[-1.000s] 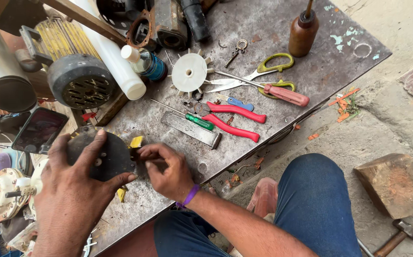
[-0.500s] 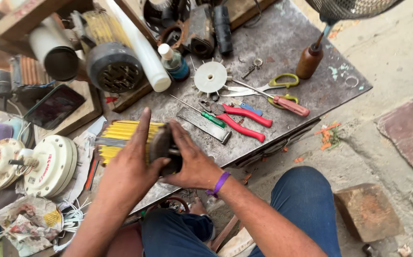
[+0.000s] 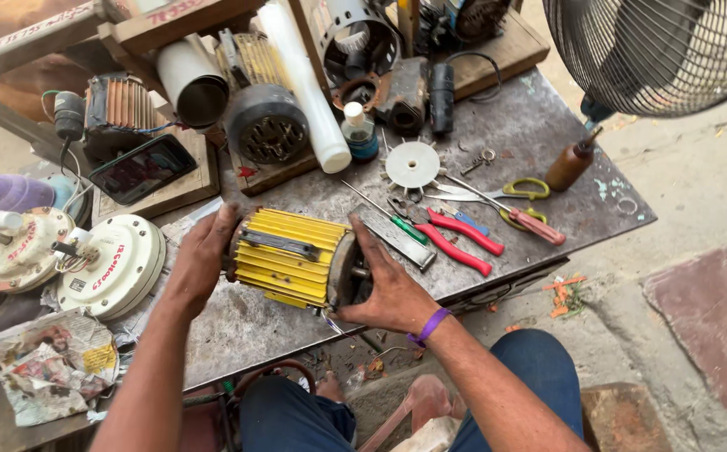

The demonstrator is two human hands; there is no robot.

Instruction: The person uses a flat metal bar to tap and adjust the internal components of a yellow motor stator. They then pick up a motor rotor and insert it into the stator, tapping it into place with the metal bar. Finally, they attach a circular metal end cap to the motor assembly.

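Left hand [image 3: 200, 259] and right hand [image 3: 388, 289] clasp the motor [image 3: 292, 258] by its ends, hiding both end faces, on the bench [image 3: 539, 142].

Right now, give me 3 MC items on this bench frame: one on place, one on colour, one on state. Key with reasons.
1. Where do the red-handled pliers lie relative to the yellow finned motor?
A. Right of it on the metal table
B. On top of it
C. Inside the grey pipe

2. What colour is the band on the right wrist?
A. Green
B. Purple
C. White

3. How is the motor held?
A. Lying untouched
B. By one hand only
C. Between both hands, one at each end

Key: 1 A, the pliers rest on the tabletop to the motor's right, beside the scissors. 2 B, the wristband is purple. 3 C, the left hand presses the far end and the right hand cups the dark end cap, fingers wrapped on it.
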